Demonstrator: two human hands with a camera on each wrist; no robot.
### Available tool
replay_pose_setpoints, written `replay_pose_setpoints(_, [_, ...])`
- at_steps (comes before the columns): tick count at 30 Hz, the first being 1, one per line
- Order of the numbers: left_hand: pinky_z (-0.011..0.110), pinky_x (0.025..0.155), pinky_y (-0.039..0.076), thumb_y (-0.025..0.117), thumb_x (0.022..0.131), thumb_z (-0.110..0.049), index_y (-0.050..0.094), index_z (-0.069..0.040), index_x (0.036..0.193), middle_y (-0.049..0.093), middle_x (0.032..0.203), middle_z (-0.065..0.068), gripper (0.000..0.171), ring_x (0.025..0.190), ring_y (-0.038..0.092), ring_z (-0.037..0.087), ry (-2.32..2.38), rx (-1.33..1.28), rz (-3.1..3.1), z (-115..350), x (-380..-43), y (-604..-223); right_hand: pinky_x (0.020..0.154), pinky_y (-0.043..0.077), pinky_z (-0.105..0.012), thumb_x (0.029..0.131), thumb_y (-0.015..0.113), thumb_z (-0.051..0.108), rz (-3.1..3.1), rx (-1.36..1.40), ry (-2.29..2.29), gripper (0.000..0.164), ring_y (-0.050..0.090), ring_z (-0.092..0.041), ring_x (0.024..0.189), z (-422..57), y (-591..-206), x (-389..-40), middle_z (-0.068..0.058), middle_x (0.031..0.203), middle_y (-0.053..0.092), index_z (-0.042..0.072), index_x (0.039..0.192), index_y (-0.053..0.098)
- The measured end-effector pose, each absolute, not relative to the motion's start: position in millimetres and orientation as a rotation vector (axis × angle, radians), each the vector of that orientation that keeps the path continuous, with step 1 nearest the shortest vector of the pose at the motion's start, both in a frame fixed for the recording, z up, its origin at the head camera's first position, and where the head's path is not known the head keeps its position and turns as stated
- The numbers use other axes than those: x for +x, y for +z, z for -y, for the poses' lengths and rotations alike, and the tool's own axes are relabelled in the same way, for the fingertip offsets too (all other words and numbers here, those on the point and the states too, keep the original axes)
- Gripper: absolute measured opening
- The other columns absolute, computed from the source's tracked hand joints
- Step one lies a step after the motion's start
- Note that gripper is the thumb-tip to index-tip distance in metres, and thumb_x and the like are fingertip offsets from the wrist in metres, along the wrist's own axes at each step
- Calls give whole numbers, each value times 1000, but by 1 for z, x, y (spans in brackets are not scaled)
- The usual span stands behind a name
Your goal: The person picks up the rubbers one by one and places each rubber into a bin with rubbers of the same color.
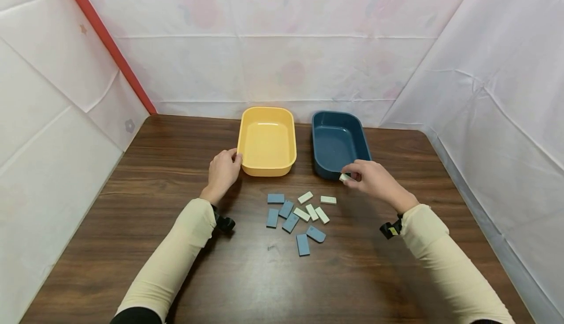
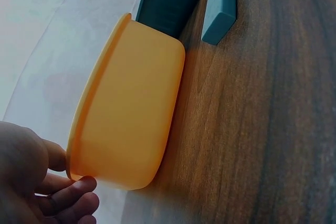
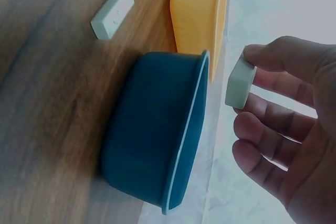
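Note:
At the near end of the blue bin (image 1: 339,173), my right hand (image 1: 374,179) pinches a white eraser (image 3: 241,82) between thumb and fingers. The eraser is held up beside the bin's rim in the right wrist view. My left hand (image 1: 223,171) grips the rim of the yellow bin (image 1: 267,171) at its near left corner, thumb and fingers on either side of the edge. No pieces lie inside either bin in the head view. On the table in front are several loose white erasers (image 1: 328,200) and several blue-grey erasers (image 1: 303,244).
Both bins stand side by side at the back of the brown wooden table (image 1: 185,167), a narrow gap between them. White patterned sheets (image 1: 282,45) hang behind and along both sides. A red strip (image 1: 110,45) runs down the left back corner.

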State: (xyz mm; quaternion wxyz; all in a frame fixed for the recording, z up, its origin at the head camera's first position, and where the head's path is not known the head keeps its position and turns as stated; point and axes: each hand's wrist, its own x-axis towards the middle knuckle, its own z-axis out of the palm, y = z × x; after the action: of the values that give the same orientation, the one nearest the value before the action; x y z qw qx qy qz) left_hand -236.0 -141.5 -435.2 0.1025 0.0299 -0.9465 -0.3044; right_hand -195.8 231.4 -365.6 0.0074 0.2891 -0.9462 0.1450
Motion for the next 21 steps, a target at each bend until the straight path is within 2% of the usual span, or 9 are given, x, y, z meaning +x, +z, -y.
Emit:
replay_pose_setpoints(10, [46,78,45,47,92,-29,60,-7,118,63,98,13,37,87,60,31,-907,104,2789,141,-238,-438,60,39,-26,83,63,23,2941,841,483,22,47,-13,69,-235,-359,-216,0,78,56,12,102,67])
replay_pose_setpoints(21, [46,78,44,47,92,-29,60,-7,118,62,94,12,37,85,59,30,-913,100,2790,143,-237,-440,58,37,-27,84,61,25,2998,753,456,24,47,-15,66,-233,-367,-241,-1,77,57,12,104,67])
